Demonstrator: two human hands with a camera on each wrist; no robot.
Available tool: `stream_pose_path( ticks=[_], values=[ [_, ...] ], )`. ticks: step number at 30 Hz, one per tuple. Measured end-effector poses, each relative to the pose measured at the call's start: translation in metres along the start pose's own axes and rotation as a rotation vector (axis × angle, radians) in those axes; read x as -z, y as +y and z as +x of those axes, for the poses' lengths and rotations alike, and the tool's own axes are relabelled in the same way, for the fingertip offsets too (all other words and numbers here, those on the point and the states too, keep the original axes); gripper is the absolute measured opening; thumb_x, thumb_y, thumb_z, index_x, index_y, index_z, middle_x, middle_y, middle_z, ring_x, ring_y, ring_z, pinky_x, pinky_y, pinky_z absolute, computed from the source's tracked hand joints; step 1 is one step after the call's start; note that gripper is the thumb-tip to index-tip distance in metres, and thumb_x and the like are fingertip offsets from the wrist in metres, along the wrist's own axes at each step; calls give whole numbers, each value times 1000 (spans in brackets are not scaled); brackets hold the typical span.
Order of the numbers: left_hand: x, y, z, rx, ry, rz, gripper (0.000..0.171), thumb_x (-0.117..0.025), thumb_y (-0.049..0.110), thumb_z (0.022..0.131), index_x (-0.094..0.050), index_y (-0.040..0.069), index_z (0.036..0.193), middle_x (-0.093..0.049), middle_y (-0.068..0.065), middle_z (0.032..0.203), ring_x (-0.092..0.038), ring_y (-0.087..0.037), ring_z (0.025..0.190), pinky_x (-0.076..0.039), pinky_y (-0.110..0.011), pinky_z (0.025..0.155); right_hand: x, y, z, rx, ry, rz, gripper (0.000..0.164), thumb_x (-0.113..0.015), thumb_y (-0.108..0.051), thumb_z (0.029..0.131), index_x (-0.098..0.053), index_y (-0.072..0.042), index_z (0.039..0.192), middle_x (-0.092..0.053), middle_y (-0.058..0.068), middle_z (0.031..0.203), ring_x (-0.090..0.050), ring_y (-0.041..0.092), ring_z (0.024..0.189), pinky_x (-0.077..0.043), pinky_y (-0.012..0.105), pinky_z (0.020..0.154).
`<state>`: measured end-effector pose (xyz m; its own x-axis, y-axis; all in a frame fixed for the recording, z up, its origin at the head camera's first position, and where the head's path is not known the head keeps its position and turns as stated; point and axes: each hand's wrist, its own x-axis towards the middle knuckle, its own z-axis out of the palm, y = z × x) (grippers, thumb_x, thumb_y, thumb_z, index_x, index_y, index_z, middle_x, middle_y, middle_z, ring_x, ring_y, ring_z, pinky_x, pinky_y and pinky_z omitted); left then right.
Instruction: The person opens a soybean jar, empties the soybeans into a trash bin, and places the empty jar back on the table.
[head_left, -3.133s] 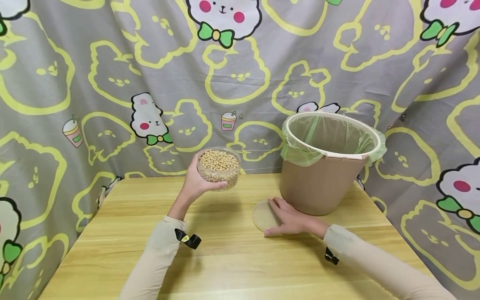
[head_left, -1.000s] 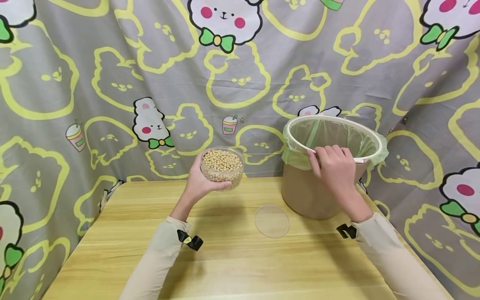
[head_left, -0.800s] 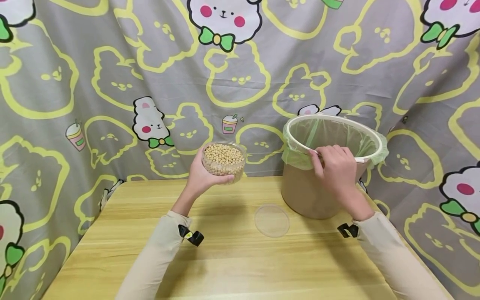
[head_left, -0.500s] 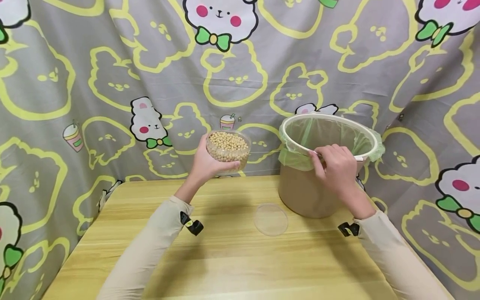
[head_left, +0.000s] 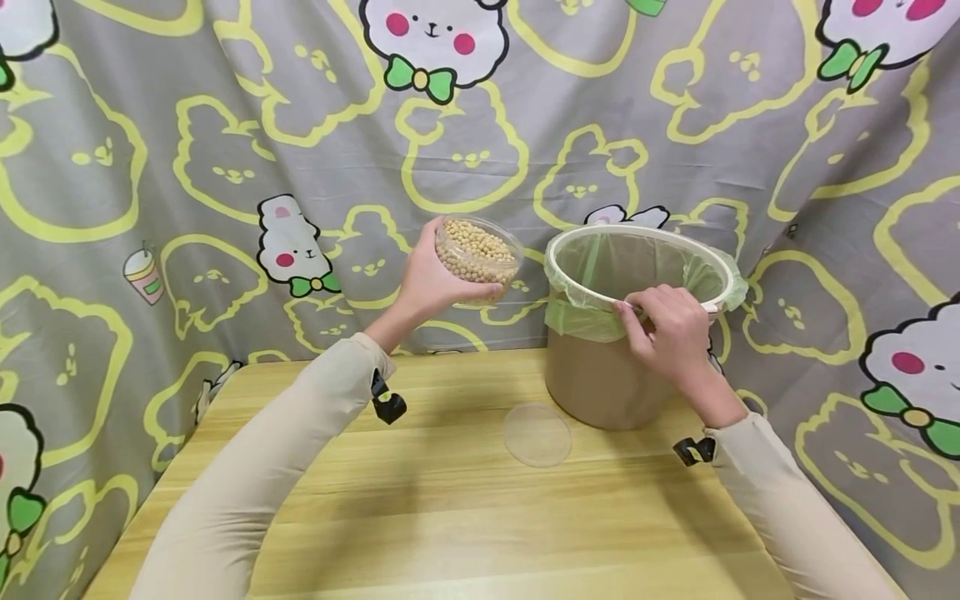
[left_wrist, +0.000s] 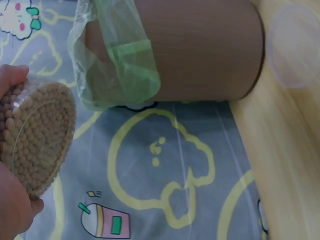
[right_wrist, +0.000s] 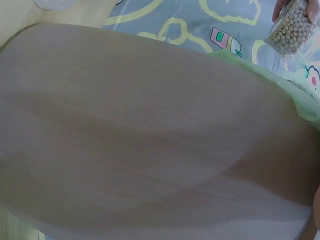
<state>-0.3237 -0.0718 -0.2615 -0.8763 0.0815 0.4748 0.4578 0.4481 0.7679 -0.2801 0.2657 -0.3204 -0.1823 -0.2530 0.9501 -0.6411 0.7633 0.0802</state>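
My left hand (head_left: pixel 442 279) grips a clear round tub (head_left: pixel 504 275) full of soybeans (head_left: pixel 480 243). The tub is held in the air left of the trash can, tipped a little to the right. In the left wrist view the soybeans (left_wrist: pixel 42 132) show through the tub's bottom. My right hand (head_left: pixel 675 333) holds the front of the cream rim (head_left: pixel 581 292) of a brown trash can (head_left: pixel 600 379), fingers over the edge and thumb outside. A thin green bag (head_left: pixel 588 321) lines the can and folds over its rim. The right wrist view is mostly filled by the can's side (right_wrist: pixel 140 130).
A clear round lid (head_left: pixel 537 435) lies flat on the wooden table (head_left: pixel 450 517), in front of the trash can. Behind the table hangs a grey curtain (head_left: pixel 337 150) with yellow cartoon outlines.
Earlier my right hand touched the lid on the table; it then took hold of the can's rim. My left hand has raised the tub, moved it rightward toward the can and begun tilting it.
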Motion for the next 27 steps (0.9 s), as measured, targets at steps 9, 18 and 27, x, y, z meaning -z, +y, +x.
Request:
stream_pose_path(
  ticks=[9, 18, 27],
  values=[
    [-14, 17, 18, -30, -46, 88, 127, -99, 48, 51, -33, 19, 156, -53, -4, 141, -53, -24, 127, -51, -44, 102, -2, 2, -2, 23, 25, 7, 27, -64, -22, 92, -70, -2, 76, -58, 9, 59, -49, 27, 53, -41, 44, 57],
    [-33, 24, 35, 0, -87, 109, 126, -98, 48, 51, -34, 23, 156, -54, -2, 141, -54, -23, 125, -52, -45, 99, -4, 3, -1, 25, 51, 11, 27, -64, -22, 93, -70, -2, 75, -56, 8, 57, -47, 27, 52, -40, 45, 56],
    [-46, 34, 52, -48, -111, 227, 130, -97, 49, 51, -33, 15, 158, -49, -3, 151, -48, -24, 137, -47, -43, 110, -4, 3, -2, 21, 82, 33, 29, -65, -24, 94, -70, -2, 75, -58, 9, 58, -48, 28, 53, -41, 46, 57]
  ],
)
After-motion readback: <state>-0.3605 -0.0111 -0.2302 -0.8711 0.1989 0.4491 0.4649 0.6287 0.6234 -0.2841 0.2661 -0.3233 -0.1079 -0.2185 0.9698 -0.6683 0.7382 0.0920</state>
